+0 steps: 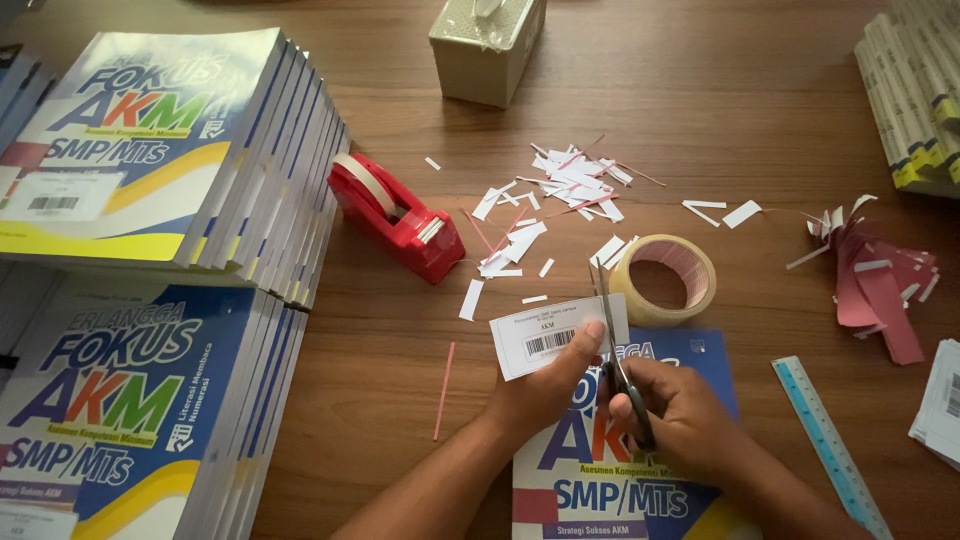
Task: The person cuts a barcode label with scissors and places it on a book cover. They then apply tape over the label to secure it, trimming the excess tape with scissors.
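Note:
My left hand (545, 390) pinches a white barcode label (540, 338) by its lower right edge. My right hand (680, 410) grips a pair of dark scissors (612, 335), whose blades point up along the label's right side. Both hands hover over a blue book (600, 490) lying flat on the wooden table (400, 420). A roll of clear packing tape (665, 278) sits just beyond the scissor tips.
Two stacks of blue and yellow books (160, 150) fill the left side. A red tape dispenser (395, 215), white paper scraps (560, 195), pink backing strips (880, 285), a blue ruler (828, 445), a beige box (485, 45) and more labels (940, 400) surround the hands.

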